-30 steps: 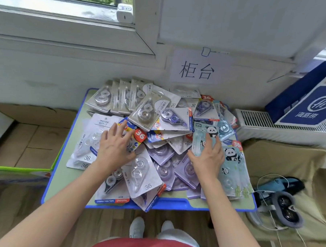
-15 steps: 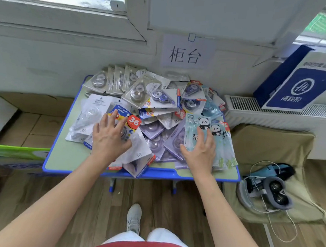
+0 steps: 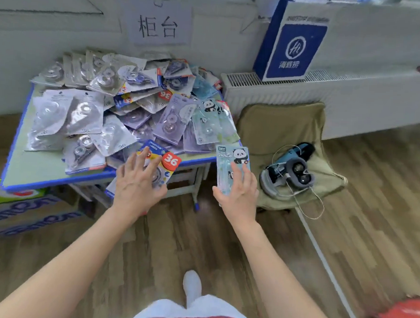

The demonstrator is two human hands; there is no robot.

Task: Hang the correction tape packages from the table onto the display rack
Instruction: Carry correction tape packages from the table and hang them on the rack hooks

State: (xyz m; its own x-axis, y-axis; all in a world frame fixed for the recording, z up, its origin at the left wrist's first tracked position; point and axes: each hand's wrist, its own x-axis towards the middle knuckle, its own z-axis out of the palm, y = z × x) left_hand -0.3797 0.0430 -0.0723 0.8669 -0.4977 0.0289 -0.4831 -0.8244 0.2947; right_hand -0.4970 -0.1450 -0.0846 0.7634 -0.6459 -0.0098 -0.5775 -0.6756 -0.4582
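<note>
Correction tape packages lie in a loose, overlapping heap at about 10 o'clock in the view, covering most of the blue-edged table. The display rack is nowhere in sight, so the step in hand looks like the carry from table to rack. At 3 o'clock from the hands, an olive seat cushion with a headset and trailing cable sits on the floor, and it is wise to step clear of it when turning.

Both hands are off the table's near edge, each with a load. The left hand lies spread-fingered over the red-sticker package and pinches it. A second card corner shows at 7 o'clock under the palm, so it may be holding more than one. The right hand pinches the panda package from its lower end, fingers on the face and thumb at the edge.

The blister fronts look slick, so a firm pinch on the card rather than the bubble should serve best. Keep the top ends pointing to 12 o'clock and free of fingers. The hang holes are too blurred to make out, but that end must meet the peg. Hang one package at a time — and check that the hidden card does not slip.
</note>
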